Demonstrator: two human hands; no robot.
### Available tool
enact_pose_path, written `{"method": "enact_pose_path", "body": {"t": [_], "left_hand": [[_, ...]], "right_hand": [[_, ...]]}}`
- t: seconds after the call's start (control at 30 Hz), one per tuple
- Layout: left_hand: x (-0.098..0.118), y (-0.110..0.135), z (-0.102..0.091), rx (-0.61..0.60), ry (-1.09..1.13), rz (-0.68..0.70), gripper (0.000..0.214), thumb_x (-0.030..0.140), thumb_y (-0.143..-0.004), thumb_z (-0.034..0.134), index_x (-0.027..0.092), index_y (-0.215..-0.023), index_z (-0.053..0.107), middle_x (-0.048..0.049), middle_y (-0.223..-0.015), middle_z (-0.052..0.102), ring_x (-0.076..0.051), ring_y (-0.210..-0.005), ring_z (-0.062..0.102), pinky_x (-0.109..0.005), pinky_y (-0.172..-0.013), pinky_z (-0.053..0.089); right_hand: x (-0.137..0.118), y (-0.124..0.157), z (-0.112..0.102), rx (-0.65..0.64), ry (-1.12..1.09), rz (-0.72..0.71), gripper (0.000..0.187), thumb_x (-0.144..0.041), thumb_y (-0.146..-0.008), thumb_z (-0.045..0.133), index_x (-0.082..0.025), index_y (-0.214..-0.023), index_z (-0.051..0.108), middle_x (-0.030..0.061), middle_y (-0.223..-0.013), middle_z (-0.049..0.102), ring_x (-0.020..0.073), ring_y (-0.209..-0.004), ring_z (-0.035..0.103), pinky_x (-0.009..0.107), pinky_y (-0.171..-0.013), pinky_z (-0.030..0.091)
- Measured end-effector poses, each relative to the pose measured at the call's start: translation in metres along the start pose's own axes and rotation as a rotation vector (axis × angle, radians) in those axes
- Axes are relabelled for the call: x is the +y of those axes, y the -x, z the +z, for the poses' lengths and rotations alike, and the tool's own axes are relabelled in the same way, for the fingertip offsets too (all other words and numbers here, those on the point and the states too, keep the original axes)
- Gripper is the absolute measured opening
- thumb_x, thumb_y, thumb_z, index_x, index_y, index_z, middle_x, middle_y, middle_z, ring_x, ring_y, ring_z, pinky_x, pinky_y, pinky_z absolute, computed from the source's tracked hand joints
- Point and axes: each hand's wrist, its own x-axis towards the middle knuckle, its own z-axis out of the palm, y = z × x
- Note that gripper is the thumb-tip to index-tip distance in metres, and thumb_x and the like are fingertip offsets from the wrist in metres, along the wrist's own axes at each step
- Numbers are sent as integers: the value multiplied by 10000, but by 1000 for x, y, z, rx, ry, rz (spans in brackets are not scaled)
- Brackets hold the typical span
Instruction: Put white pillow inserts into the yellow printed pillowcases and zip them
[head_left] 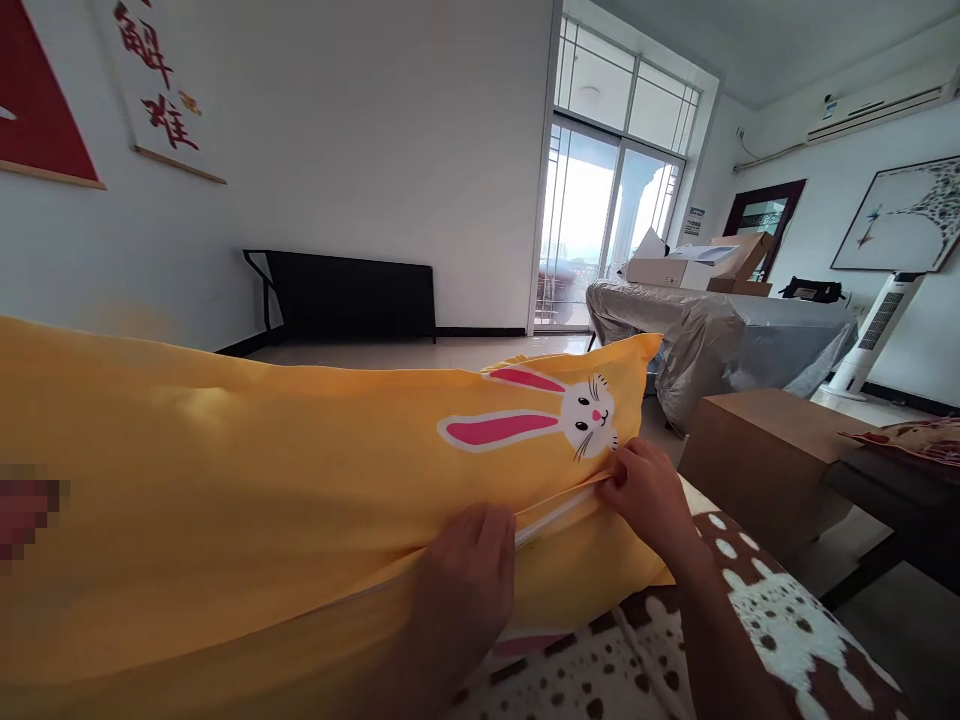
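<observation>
White walls carry 2 hangings (161, 80) at far left, then a black bench (349, 295), glass doors (607, 210) and a sheeted sofa (720, 340) further right.

Up close, a yellow pillow (225, 480) lies across the lap from the left edge to past centre. The left hand (465, 580) lies on its lower seam with the fingers curled onto the cloth; whether they grip or only press, I cannot tell. Just to its right the white zip (551, 512) shows, partly open. At the zip's far end, under the printed rabbit (589, 412), the right hand (646, 495) has its fingers pinched narrow. A spotted blanket (750, 600) lies beneath, with a cardboard box (757, 440) beyond it.

A zip like this runs best, I judge, with the left hand keeping the seam taut and flat, both edges lined up, and no cloth or filling caught in the teeth.
</observation>
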Motion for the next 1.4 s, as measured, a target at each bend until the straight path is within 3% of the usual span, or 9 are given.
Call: {"method": "enact_pose_path", "body": {"t": [0.2,0.47,0.57,1.03,1.4], "left_hand": [[0,3,-2,-44,43,19,161,85,-889,417,174,-759,452,-4,-646,470,-140,-597,446,-263,-577,347],[0,2,-4,-12,74,10,157,75,-886,410,179,-772,438,-1,-658,473,-131,-596,437,-254,-573,341],[0,2,-5,-15,66,9,169,76,-887,405,183,-759,430,0,-651,467,-132,-589,428,-254,-564,332],[0,5,-3,-30,57,22,191,58,-876,416,185,-734,403,5,-634,432,-130,-575,394,-259,-556,297],[5,5,-2,-84,2,38,198,54,-867,424,178,-712,420,-4,-642,448,-143,-597,403,-277,-574,306]], "right_hand": [[-2,-1,-1,87,129,6,173,-143,-704,492,-204,-578,392,35,-712,527,179,-727,469,301,-644,281],[-6,3,-2,-217,148,-35,159,-187,-884,404,-196,-745,481,31,-725,643,172,-650,569,294,-593,239],[-6,5,-7,-256,155,-63,161,-165,-894,406,-194,-758,487,46,-738,662,183,-645,591,294,-576,229],[-8,2,-14,-202,0,286,189,-257,-773,483,-193,-596,468,1,-612,604,140,-570,472,247,-521,201],[-5,-2,-6,-218,-40,344,224,-252,-759,474,-193,-544,444,12,-588,578,142,-561,453,257,-495,202]]}}
